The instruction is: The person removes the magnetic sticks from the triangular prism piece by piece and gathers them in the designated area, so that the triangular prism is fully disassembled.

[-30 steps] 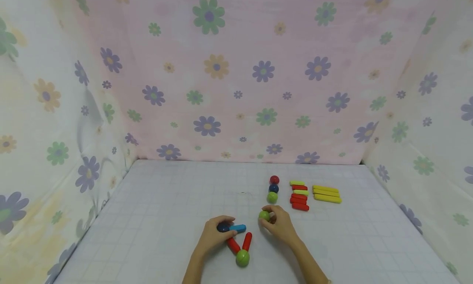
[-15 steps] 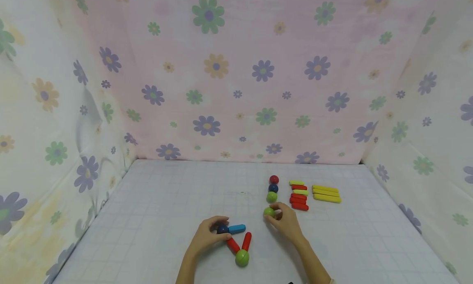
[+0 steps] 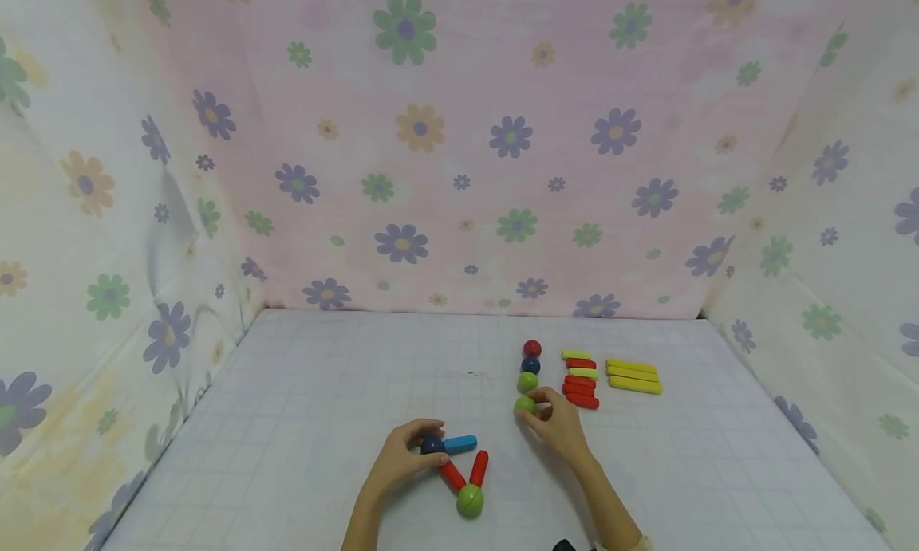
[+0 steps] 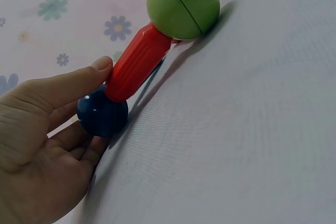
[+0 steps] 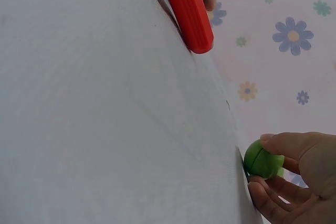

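My left hand point(image 3: 397, 457) grips a dark blue ball point(image 3: 432, 446), thumb on one side and fingers round the other. Joined to that ball are a light blue stick point(image 3: 460, 444) and a red stick point(image 3: 452, 477). The red stick runs down to a green ball point(image 3: 470, 501), from which a second red stick point(image 3: 479, 468) points away, making a V. In the left wrist view the thumb lies where the red stick point(image 4: 137, 64) meets the ball. My right hand point(image 3: 562, 430) pinches another green ball point(image 3: 524, 406) low over the table, just in front of a row of balls.
That row holds a green ball point(image 3: 527, 382), a dark blue ball point(image 3: 530, 365) and a red ball point(image 3: 532, 348). To its right lie several short red and yellow-green sticks point(image 3: 580, 383), then three long yellow sticks point(image 3: 635, 385). Flowered cloth point(image 3: 459, 216) encloses the white table point(image 3: 287, 423).
My right hand has carried its green ball away from me and slightly right, closer to the row of balls. My left hand shifted slightly left on the dark blue ball, then stayed still.
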Tool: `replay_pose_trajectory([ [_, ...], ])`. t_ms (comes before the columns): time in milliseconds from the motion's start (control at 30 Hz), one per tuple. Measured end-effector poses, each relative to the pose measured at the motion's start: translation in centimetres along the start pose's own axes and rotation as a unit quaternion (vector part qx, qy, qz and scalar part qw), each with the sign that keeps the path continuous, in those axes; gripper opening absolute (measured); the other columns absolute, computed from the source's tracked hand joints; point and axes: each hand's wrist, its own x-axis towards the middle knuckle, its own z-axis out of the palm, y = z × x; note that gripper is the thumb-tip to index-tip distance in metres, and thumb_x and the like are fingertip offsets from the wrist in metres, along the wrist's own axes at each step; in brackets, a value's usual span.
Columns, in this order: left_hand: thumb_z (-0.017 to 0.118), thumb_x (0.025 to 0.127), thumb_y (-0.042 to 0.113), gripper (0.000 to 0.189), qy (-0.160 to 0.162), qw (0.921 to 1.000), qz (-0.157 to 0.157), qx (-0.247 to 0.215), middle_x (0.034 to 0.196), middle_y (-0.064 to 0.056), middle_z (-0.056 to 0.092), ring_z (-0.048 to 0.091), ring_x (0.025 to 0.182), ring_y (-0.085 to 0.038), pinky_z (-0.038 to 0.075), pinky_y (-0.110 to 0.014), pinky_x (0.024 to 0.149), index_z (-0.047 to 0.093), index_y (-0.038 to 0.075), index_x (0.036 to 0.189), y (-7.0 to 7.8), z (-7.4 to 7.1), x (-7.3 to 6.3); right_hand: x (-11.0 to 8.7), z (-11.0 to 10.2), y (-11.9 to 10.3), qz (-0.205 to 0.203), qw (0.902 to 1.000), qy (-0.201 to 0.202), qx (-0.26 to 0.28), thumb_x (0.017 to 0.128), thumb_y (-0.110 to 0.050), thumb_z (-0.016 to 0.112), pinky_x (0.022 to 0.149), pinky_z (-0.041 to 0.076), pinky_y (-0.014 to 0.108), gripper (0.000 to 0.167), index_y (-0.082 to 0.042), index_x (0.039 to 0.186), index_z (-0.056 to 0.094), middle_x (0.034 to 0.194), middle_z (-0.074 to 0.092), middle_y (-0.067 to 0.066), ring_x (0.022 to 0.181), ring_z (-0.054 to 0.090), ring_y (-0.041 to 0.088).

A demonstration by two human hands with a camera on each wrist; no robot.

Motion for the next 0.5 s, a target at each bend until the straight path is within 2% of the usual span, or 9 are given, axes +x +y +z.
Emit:
replay_pose_trajectory([
  [100,0.073,0.078,0.010,0.045,0.001,1.0000,-0.002,0.000,0.110,-0.015,0.065,0.058,0.105,-0.030,0.045,-0.042,0.094,0.059,-0.003,0.119,-1.5,0.2,0.4,0.1,0.1,0.1,0.005,1.0000,0.001,-0.003,0.077,-0.007,0.075,0.065,0.051,0.021,0.027,0.000,0.100,0.062,0.093,0.066,0.011,0.071,0.059,0.015],
  [200,0.073,0.078,0.011,0.046,0.002,1.0000,-0.005,-0.001,0.111,-0.014,0.065,0.058,0.106,-0.029,0.044,-0.043,0.094,0.059,-0.001,0.120,-1.8,0.2,0.4,0.3,0.1,0.1,0.012,0.9999,0.000,-0.005,0.077,-0.007,0.075,0.066,0.051,0.021,0.027,0.000,0.101,0.062,0.094,0.066,0.011,0.073,0.060,0.016],
  [267,0.073,0.078,0.010,0.046,0.005,1.0000,-0.006,-0.002,0.111,-0.015,0.065,0.058,0.106,-0.031,0.043,-0.045,0.095,0.059,-0.003,0.119,-1.1,0.2,0.3,0.5,0.1,0.1,0.016,0.9999,-0.002,-0.005,0.078,-0.006,0.075,0.066,0.051,0.021,0.028,0.000,0.102,0.062,0.095,0.066,0.011,0.073,0.060,0.017],
  [500,0.072,0.078,0.006,0.044,0.002,1.0000,0.001,-0.007,0.109,-0.022,0.064,0.058,0.104,-0.036,0.043,-0.048,0.094,0.058,-0.009,0.117,2.3,-0.3,-0.8,0.8,0.1,0.0,0.035,0.9994,-0.003,-0.003,0.079,-0.007,0.073,0.067,0.050,0.019,0.029,0.001,0.104,0.061,0.098,0.066,0.013,0.075,0.060,0.019],
])
